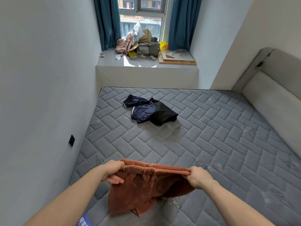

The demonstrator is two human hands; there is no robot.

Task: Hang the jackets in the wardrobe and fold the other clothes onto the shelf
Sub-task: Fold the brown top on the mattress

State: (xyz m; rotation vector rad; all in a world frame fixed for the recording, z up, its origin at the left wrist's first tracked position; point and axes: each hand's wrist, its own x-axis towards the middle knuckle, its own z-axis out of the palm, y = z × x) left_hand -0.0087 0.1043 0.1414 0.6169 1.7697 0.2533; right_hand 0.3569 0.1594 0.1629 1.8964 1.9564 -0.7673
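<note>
Over the mattress (211, 136), both hands' fingers pinch, seemingly, rust shorts' (143, 191) waistband.

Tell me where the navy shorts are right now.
In the head view, the navy shorts lie on the mattress toward its far left, overlapping a black garment on their right, below the window ledge.

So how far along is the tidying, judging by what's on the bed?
Nothing finished shows here: no wardrobe or shelf is in view. In hand: the rust-brown shorts, stretched by the waistband between the left hand and right hand above the mattress, not yet folded. Left: the navy shorts and the black garment, lying crumpled together farther up the bed.
</note>
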